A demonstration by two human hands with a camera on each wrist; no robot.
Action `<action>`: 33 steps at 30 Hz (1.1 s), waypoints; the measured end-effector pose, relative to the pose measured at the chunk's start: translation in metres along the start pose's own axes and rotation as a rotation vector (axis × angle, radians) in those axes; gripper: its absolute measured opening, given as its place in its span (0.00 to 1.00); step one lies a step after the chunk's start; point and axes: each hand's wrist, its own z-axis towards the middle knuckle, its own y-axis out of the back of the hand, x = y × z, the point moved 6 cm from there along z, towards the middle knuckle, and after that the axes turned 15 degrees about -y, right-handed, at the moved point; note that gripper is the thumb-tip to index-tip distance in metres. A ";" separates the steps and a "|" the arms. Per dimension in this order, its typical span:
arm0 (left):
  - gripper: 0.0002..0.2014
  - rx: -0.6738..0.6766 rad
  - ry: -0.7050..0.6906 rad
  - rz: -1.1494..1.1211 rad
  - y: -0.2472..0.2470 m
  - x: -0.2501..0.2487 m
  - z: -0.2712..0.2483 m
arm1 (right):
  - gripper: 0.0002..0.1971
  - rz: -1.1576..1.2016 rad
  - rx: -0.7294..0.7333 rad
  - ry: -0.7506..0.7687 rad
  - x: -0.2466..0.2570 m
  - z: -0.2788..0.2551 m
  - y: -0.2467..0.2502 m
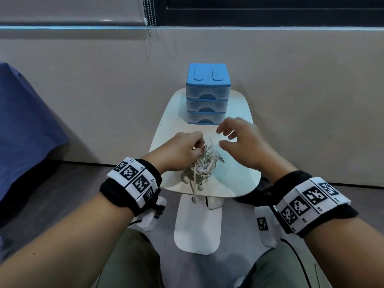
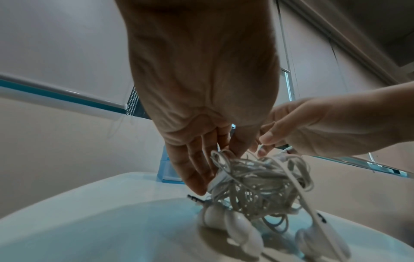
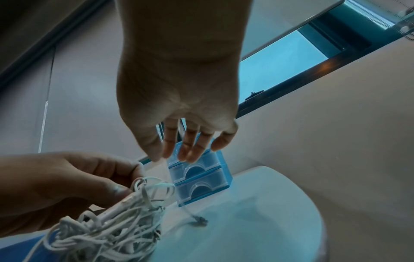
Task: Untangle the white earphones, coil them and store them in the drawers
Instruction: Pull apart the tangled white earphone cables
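Note:
A tangled bunch of white earphones (image 1: 202, 165) (image 2: 257, 187) (image 3: 116, 228) hangs just above the small white table (image 1: 232, 177), earbuds and a cord end trailing near the front edge. My left hand (image 1: 182, 150) (image 3: 74, 182) pinches the top of the bunch with thumb and fingertips. My right hand (image 1: 239, 140) (image 3: 186, 141) hovers to the right of the tangle, fingers loosely spread, holding nothing. A blue three-drawer unit (image 1: 207, 94) (image 3: 199, 179) stands at the table's far end, all drawers closed.
The table stands against a beige wall below a window sill. A blue fabric-covered object (image 1: 25, 129) lies at far left. A bead chain (image 1: 150, 15) hangs from the blind. My knees are below the table's white base (image 1: 197, 227).

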 end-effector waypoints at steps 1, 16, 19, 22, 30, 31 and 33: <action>0.03 -0.008 0.003 -0.006 0.000 0.000 0.000 | 0.08 0.026 0.031 0.032 0.003 -0.003 -0.002; 0.07 -0.252 0.109 -0.109 0.019 0.006 -0.007 | 0.02 0.552 0.198 -0.088 0.025 -0.005 -0.022; 0.07 -0.298 0.133 -0.143 0.020 0.004 -0.010 | 0.05 0.564 0.269 -0.161 0.025 -0.003 -0.028; 0.09 -0.324 0.169 -0.155 0.016 0.003 -0.012 | 0.07 0.509 0.243 -0.192 0.021 -0.003 -0.031; 0.10 -0.400 0.107 -0.255 0.016 -0.008 -0.009 | 0.08 0.904 0.370 -0.164 0.024 -0.013 -0.020; 0.10 -0.387 0.104 -0.261 0.015 -0.008 -0.007 | 0.07 0.956 0.402 -0.175 0.023 -0.012 -0.020; 0.12 -0.343 0.098 -0.270 0.011 -0.009 -0.005 | 0.11 0.897 0.394 -0.166 0.023 -0.010 -0.018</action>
